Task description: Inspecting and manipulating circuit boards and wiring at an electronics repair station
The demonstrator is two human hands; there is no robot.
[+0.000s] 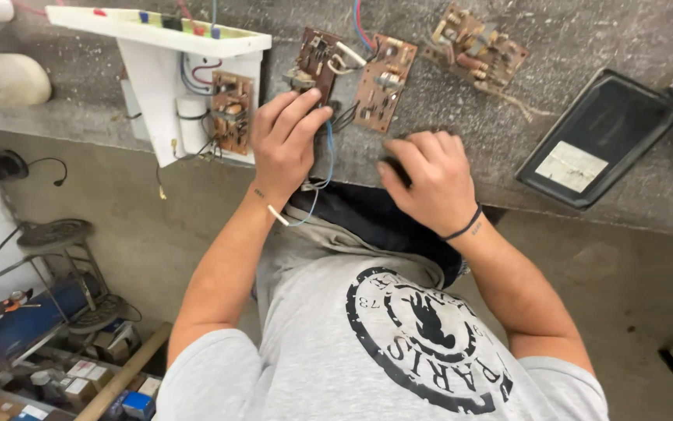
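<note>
My left hand (286,140) grips the near end of a brown circuit board (317,58) that lies on the grey stone counter (632,31). A blue wire (329,152) runs from the board down past my wrist. A second brown board (385,82) lies just right of it, joined by red and blue wires. My right hand (430,175), with a black band on the wrist, rests at the counter's near edge. Its fingers curl over something small and dark that I cannot make out.
A white plastic housing (157,78) with a small board (231,113) and wires stands at the left. A third board (476,51) lies at the back, a black rectangular cover (597,140) at the right. Boxes (91,374) and a metal stand (56,234) crowd the floor at lower left.
</note>
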